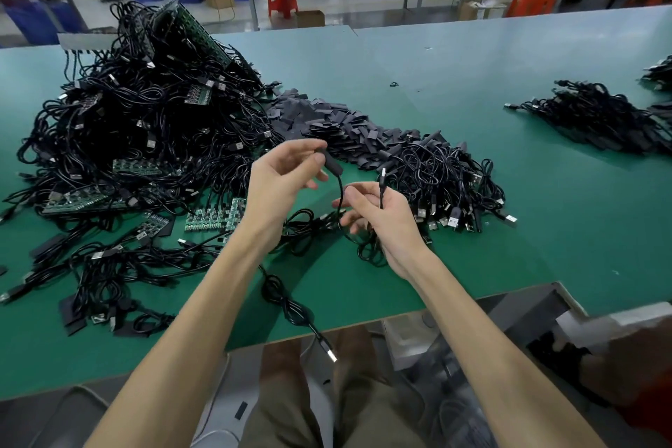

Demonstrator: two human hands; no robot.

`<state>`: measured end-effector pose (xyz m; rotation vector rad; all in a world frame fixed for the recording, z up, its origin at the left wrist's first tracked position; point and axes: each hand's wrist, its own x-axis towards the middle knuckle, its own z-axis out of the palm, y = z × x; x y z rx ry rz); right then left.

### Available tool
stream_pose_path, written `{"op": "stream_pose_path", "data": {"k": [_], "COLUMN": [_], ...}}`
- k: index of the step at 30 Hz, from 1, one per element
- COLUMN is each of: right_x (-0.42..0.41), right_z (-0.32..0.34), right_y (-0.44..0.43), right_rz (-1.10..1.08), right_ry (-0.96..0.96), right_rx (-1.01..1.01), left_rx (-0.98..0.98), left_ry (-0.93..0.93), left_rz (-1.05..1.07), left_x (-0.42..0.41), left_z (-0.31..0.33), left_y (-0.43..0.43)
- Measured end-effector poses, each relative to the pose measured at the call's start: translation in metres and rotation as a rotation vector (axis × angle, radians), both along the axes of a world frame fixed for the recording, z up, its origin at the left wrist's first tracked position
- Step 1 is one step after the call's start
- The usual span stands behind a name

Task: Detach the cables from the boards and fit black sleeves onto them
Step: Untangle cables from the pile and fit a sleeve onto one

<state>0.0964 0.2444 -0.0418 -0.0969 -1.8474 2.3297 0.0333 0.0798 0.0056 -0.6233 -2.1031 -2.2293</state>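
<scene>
The left grip [287, 178] pinches a black sleeve [331, 164] on a cable [341, 193] above the surface [472, 247]. The right grip [378, 215] clamps the cable below a plug [383, 173]

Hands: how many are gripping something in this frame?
2. The left hand pinches a black sleeve on a cable end; the right hand, beside it, holds cable just below an upright plug.
</scene>
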Motion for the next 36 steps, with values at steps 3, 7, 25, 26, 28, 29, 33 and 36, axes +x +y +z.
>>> {"op": "stream_pose_path", "data": {"k": [3, 7, 25, 26, 28, 29, 33, 36], "right_x": [0.000, -0.003, 0.005, 0.005, 0.005, 0.006, 0.007, 0.008], "right_z": [0.001, 0.002, 0.004, 0.004, 0.006, 0.006, 0.006, 0.009], "right_y": [-0.001, -0.002, 0.000, -0.001, -0.003, -0.004, -0.003, -0.004], "right_rz": [-0.009, -0.041, 0.150, 0.176, 0.210, 0.229, 0.323, 0.316], "right_ry": [-0.028, -0.053, 0.066, 0.064, 0.067, 0.070, 0.061, 0.047], "right_rx": [0.008, 0.074, 0.298, 0.292, 0.286, 0.280, 0.281, 0.277], "left_rx": [0.186, 0.348, 0.424, 0.424, 0.421, 0.423, 0.502, 0.584], "left_ry": [-0.117, -0.165, -0.338, -0.350, -0.364, -0.365, -0.379, -0.403], "left_rz": [-0.078, -0.239, 0.120, 0.102, 0.076, 0.071, 0.044, 0.071], "left_x": [0.001, 0.008, -0.007, -0.008, -0.007, -0.007, -0.007, -0.013], "left_z": [0.021, 0.053, 0.042, 0.039, 0.034, 0.031, 0.024, 0.023], "left_y": [0.003, 0.005, 0.018, 0.020, 0.025, 0.028, 0.033, 0.029]}}
